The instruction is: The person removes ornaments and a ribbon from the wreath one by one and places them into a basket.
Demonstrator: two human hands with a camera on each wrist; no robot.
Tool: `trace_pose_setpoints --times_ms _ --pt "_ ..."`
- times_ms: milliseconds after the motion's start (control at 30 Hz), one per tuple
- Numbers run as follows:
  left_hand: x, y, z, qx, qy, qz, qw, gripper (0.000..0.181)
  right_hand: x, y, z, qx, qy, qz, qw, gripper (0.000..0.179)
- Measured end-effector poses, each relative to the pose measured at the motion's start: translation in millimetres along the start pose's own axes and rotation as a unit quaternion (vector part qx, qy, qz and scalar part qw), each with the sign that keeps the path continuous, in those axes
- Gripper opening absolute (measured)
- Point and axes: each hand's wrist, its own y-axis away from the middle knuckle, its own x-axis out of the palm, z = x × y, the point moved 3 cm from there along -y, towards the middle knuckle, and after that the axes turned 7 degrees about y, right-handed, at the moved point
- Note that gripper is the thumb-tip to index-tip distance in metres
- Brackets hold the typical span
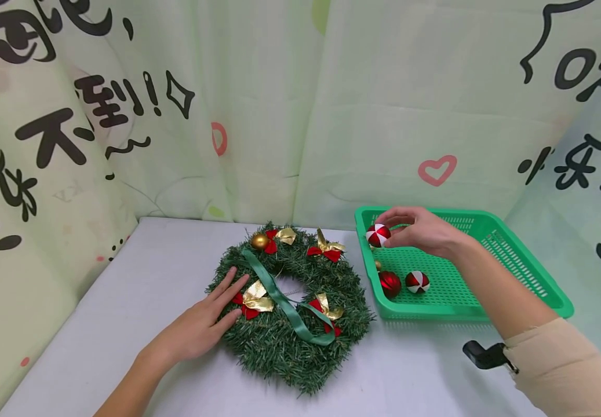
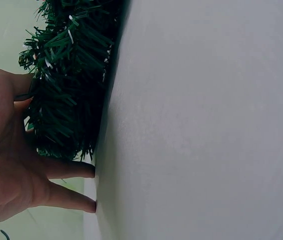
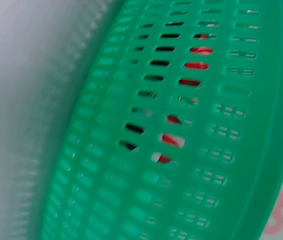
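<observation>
A green wreath (image 1: 300, 359) lies on the white table, trimmed with gold-and-red bows (image 1: 258, 298), a gold ball (image 1: 260, 241) and a loose green ribbon (image 1: 284, 304) draped across it. My left hand (image 1: 203, 324) rests on its left side with fingers spread; the left wrist view has two fingertips (image 2: 89, 171) touching the table beside the wreath. Over the left end of the green basket (image 1: 530, 272), my right hand (image 1: 420, 231) pinches a red-and-white ball (image 1: 378, 235) between thumb and fingers. In the right wrist view the basket wall (image 3: 181, 175) hides most of that hand.
Inside the basket lie a shiny red ball (image 1: 390, 284), another red-and-white ball (image 1: 417, 282) and a small gold ball (image 1: 378, 265). A pale printed curtain (image 1: 258, 116) hangs behind and beside the table (image 1: 138, 301). The basket's raised rim stands right of the wreath.
</observation>
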Motion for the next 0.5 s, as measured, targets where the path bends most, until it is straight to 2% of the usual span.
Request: trace_pose_setpoints --times_ms 500 --pt "0.3 0.4 0.4 -0.002 0.003 0.001 1.0 0.065 -5.4 0.3 -28.1 0.046 0.029 0.004 0.9985 0.055"
